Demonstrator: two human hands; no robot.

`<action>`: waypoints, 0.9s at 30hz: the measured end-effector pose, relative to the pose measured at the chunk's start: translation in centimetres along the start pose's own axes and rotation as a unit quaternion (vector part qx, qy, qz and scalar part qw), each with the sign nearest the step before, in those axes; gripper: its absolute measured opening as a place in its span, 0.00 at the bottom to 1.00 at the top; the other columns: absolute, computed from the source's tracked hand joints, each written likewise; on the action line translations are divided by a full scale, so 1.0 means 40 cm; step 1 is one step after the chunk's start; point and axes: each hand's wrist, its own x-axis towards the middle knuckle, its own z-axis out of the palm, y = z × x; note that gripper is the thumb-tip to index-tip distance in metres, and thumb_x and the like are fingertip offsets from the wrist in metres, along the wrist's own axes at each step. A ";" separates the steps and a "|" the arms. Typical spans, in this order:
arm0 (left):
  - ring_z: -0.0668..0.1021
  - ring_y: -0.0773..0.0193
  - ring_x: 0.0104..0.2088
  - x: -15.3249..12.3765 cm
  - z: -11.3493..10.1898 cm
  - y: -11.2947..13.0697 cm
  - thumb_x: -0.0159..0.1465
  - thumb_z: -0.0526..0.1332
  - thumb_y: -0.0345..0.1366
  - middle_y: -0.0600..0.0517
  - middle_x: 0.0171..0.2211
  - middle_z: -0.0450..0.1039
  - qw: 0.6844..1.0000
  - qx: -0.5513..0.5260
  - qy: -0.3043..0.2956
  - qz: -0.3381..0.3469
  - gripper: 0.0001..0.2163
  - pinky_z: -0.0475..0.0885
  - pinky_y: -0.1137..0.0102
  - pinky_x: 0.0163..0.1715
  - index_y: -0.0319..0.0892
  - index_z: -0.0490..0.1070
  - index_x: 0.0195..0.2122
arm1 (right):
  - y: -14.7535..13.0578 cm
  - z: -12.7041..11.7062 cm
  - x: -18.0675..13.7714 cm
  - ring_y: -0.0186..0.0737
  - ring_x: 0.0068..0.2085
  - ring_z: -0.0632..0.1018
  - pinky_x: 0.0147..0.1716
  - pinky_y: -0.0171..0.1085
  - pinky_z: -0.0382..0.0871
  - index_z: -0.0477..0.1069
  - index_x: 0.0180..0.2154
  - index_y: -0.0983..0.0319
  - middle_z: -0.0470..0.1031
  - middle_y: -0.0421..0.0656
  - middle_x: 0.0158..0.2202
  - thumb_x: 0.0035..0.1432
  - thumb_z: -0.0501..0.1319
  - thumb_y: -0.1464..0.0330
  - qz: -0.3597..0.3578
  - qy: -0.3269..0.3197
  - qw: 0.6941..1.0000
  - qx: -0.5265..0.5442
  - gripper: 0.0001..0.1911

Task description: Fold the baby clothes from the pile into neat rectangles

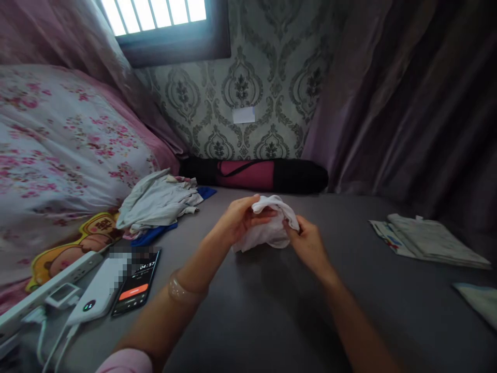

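A small white cloth garment [267, 235] is held up just above the grey surface [252, 305], between my two hands. My left hand [238, 220] grips its upper left edge, with the thumb on top and the fingers partly behind the fabric. At the right edge, my right hand [308, 241] pinches the fabric between thumb and fingers. The lower part of the cloth hangs loosely toward the surface. Its exact kind cannot be made out. A clear bangle [184, 290] sits around my left wrist.
Crumpled clothes [159, 199] lie at the left, near a phone [137, 285], a white power bank [99, 295] and a power strip [54, 292] with cables. Folded cloths [430, 241] rest at the right. A black and pink long bag [248, 173] lies along the wall.
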 end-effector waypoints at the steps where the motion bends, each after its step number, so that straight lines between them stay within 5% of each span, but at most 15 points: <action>1: 0.77 0.66 0.25 -0.001 -0.007 0.000 0.62 0.60 0.39 0.48 0.27 0.75 0.998 0.057 0.022 0.029 0.11 0.68 0.75 0.21 0.35 0.74 0.31 | 0.001 -0.013 0.004 0.41 0.34 0.76 0.34 0.37 0.68 0.74 0.38 0.63 0.77 0.43 0.32 0.59 0.56 0.57 0.006 -0.005 1.000 0.016 0.16; 5: 0.65 0.71 0.19 0.005 -0.045 -0.003 0.57 0.63 0.42 0.56 0.16 0.60 0.946 0.240 0.151 0.156 0.15 0.55 0.74 0.18 0.39 0.67 0.17 | -0.010 -0.074 0.016 0.40 0.34 0.76 0.33 0.36 0.68 0.74 0.41 0.63 0.78 0.44 0.34 0.53 0.62 0.56 0.042 0.018 0.996 0.076 0.19; 8: 0.71 0.67 0.29 0.018 -0.066 -0.015 0.54 0.63 0.39 0.54 0.23 0.68 0.931 0.247 0.191 0.188 0.10 0.61 0.74 0.27 0.40 0.70 0.20 | -0.043 -0.109 0.018 0.40 0.32 0.76 0.30 0.35 0.69 0.74 0.40 0.62 0.78 0.44 0.34 0.48 0.66 0.54 0.089 0.021 0.987 0.131 0.22; 13: 0.69 0.68 0.22 0.036 -0.069 -0.054 0.51 0.65 0.41 0.56 0.18 0.65 0.989 0.083 0.112 0.048 0.12 0.62 0.74 0.23 0.41 0.66 0.20 | -0.101 -0.139 0.019 0.39 0.24 0.76 0.21 0.34 0.68 0.76 0.34 0.61 0.79 0.45 0.29 0.43 0.69 0.52 0.164 -0.008 0.970 0.178 0.22; 17: 0.71 0.66 0.20 0.045 -0.062 -0.083 0.50 0.67 0.51 0.56 0.16 0.63 0.996 0.017 0.065 -0.051 0.18 0.65 0.72 0.23 0.42 0.63 0.20 | -0.081 -0.147 0.024 0.38 0.21 0.74 0.17 0.34 0.64 0.77 0.31 0.63 0.77 0.44 0.24 0.44 0.67 0.50 0.210 -0.030 0.965 0.151 0.23; 20: 0.74 0.64 0.23 0.045 -0.065 -0.102 0.50 0.65 0.58 0.55 0.18 0.66 0.997 0.035 0.032 -0.053 0.23 0.68 0.71 0.25 0.41 0.65 0.23 | -0.033 -0.151 0.023 0.38 0.23 0.75 0.19 0.34 0.65 0.77 0.31 0.62 0.77 0.43 0.25 0.47 0.66 0.50 0.202 -0.052 0.971 0.117 0.22; 24: 0.72 0.69 0.24 0.035 -0.067 -0.132 0.44 0.74 0.43 0.58 0.24 0.68 0.992 0.124 0.032 -0.016 0.21 0.66 0.74 0.25 0.42 0.63 0.31 | 0.019 -0.151 0.023 0.41 0.33 0.78 0.29 0.35 0.70 0.76 0.37 0.62 0.79 0.44 0.33 0.50 0.65 0.56 0.115 -0.070 0.990 0.048 0.18; 27: 0.70 0.71 0.23 0.034 -0.059 -0.156 0.41 0.71 0.30 0.59 0.26 0.67 0.989 0.140 0.037 -0.022 0.22 0.64 0.75 0.23 0.44 0.61 0.34 | 0.032 -0.143 0.027 0.43 0.40 0.77 0.38 0.39 0.71 0.73 0.45 0.61 0.78 0.45 0.41 0.51 0.63 0.62 0.051 -0.060 0.997 -0.009 0.19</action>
